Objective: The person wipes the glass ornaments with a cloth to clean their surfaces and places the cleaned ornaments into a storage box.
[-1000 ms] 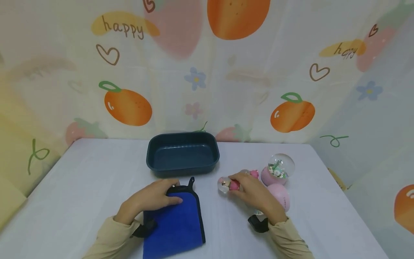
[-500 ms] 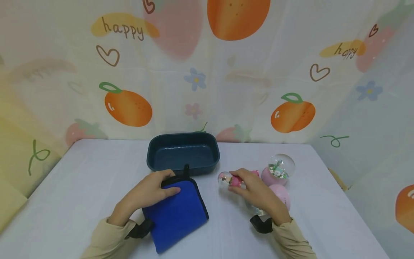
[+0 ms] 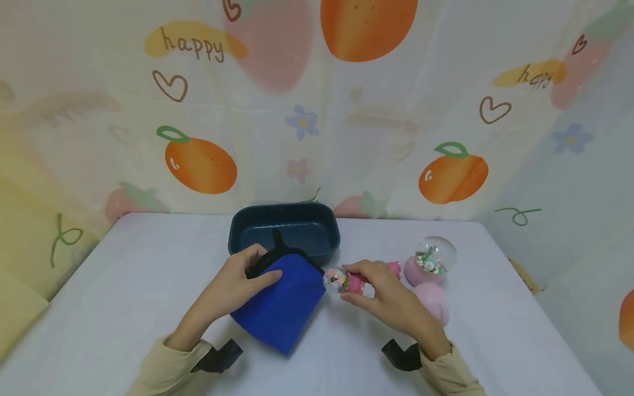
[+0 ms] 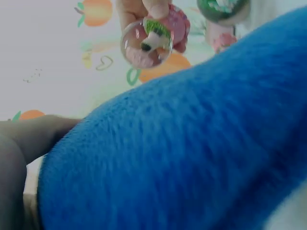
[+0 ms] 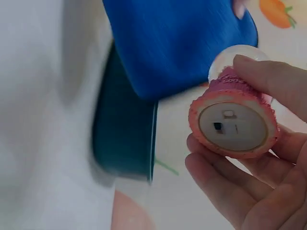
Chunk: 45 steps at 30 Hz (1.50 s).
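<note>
My left hand pinches the top edge of a blue cloth with black trim and a small hanging loop; its lower corner hangs down in front of the tray. In the left wrist view the fuzzy blue fabric fills most of the picture. My right hand holds a small snow globe by its pink base, tilted sideways so the clear dome points at the cloth. The right wrist view shows the underside of that base, with thumb and fingers around it.
A dark teal tray stands at the back middle of the white table, partly behind the cloth. On the right are a larger snow globe with a pink base, a pink round-based piece, and another small pink one behind the right hand.
My left hand has raised the cloth off the table and moved it up toward the tray. The right hand has lifted the small snow globe and brought it to the cloth's edge.
</note>
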Motion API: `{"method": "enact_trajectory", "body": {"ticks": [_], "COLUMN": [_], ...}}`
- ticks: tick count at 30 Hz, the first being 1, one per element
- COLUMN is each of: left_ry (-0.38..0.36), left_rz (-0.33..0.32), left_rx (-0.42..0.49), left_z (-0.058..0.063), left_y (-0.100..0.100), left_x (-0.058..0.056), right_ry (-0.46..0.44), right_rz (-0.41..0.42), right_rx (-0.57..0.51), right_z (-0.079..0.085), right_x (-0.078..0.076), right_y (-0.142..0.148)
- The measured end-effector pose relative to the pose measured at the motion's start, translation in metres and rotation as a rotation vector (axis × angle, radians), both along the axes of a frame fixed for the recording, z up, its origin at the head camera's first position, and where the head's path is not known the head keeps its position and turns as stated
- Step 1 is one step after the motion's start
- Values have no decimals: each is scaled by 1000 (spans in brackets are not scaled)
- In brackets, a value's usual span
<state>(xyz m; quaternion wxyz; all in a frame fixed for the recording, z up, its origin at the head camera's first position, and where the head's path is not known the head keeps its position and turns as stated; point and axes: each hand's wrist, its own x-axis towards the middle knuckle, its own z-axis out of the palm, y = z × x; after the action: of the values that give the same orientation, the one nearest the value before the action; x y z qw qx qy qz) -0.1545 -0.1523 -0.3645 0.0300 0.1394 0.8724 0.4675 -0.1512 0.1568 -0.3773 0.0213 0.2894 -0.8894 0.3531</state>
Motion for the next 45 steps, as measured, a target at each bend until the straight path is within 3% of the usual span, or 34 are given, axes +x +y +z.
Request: {"method": "enact_trajectory", "body": {"ticks": [6,15,25,32,37,45], "left_ry": [52,204,294,241,200,206], "left_rz": [43,51,-56,-214,-260,-198], "left_rx": [175,314,410,587,567,398], "left_z": [0,-3,-3,-3,-7,-12], "left_y": [11,27,30,27,28,30], "left_x": [6,13,20,20,17,14], "right_ry": [-11,8,90,141,113,68], "right_rz": [49,133,60,37,24,29], "right_rx": [-31,-91,-139,-191,-192,-204], "right_z": [5,2,0,0,3,6], "right_x": [8,12,14,16,19,23], "right_y": [-8,-21,-25,-23,-22,-27]}}
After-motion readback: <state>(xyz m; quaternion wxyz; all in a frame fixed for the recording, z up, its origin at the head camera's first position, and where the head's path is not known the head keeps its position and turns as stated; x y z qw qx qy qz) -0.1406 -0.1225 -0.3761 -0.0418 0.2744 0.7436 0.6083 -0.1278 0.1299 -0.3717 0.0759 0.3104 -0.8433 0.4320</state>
